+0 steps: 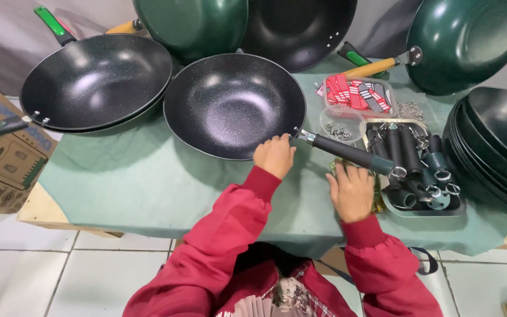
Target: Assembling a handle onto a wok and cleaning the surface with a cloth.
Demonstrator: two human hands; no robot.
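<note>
Left hand: fingers curled over the near rim of the black speckled non-stick wok [233, 105], my left hand [274, 155] pressing on the edge right where the handle joins; closed on the rim, thumb side hidden, so I can't tell how firmly it clamps.
Right hand: my right hand [351, 191] lies palm down, fingers spread and loose, just below the black wok handle with a dark green end [350, 152]; fingertips reach up to the handle's underside, and it covers something yellowish on the cloth that I can't make out. Open, holding nothing that I can see.
Arms: both red sleeves run up from the table's near edge, left forearm angled inward, right one shorter and straighter.
Wok: it sits flat in the middle of the table, handle pointing right and slightly toward me.
Surface: pale green cloth [142, 176] over a table, wrinkled near my wrists.
Right side: metal tray of loose black handles and ring fittings [418, 170] just beside my right hand; behind it a clear tub of red and black packets [359, 94] and a small pile of screws [340, 132].
Around: second black wok with a green handle [95, 79] touching the first on the left, green-backed woks leaning at the rear, stack of black pans [500, 147] at the far right.
Room: white floor tiles [77, 276] and a cardboard box [1, 152] to the left.
Free space: bare cloth lies left of my left arm, toward the near corner.
</note>
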